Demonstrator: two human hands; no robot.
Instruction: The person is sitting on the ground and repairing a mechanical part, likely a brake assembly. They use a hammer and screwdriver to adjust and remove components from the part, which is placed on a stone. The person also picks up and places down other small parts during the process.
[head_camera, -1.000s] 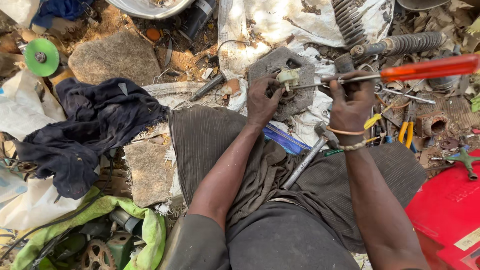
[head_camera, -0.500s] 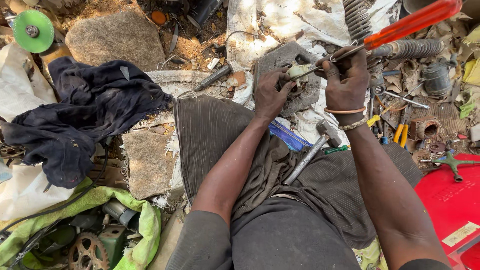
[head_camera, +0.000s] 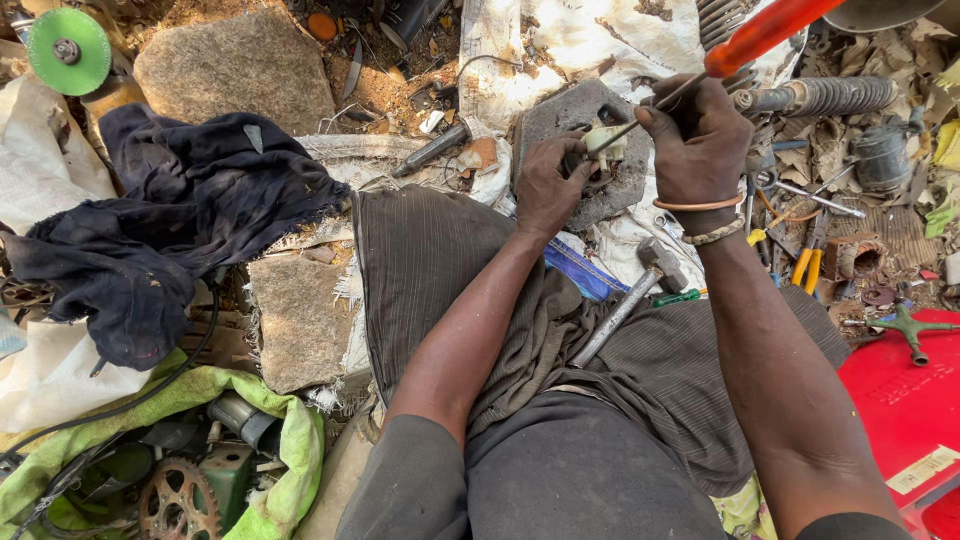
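A person seated on the ground works a small pale plastic part (head_camera: 604, 143) on a grey stone slab (head_camera: 560, 115) just beyond their knees. The left hand (head_camera: 548, 185) is clenched round the part's near side, pinning it to the slab; the right hand (head_camera: 700, 135) is closed on the metal shank of an orange-handled screwdriver (head_camera: 762, 35), whose tip meets the part just past the left grip. The part looks light, stiff and probably brittle, likely to skid or crack under a hard pry, so it is best held low on its sides, clear of the blade. The screwdriver is rigid and long; a hold on the shank trades leverage for control. A hammer (head_camera: 630, 300) lies across the lap below the right wrist, and orange-handled pliers (head_camera: 808, 262) lie to that wrist's right. Compared with half a second earlier, the screwdriver's handle stands steeper and further up, and both hands sit closer together over the part.
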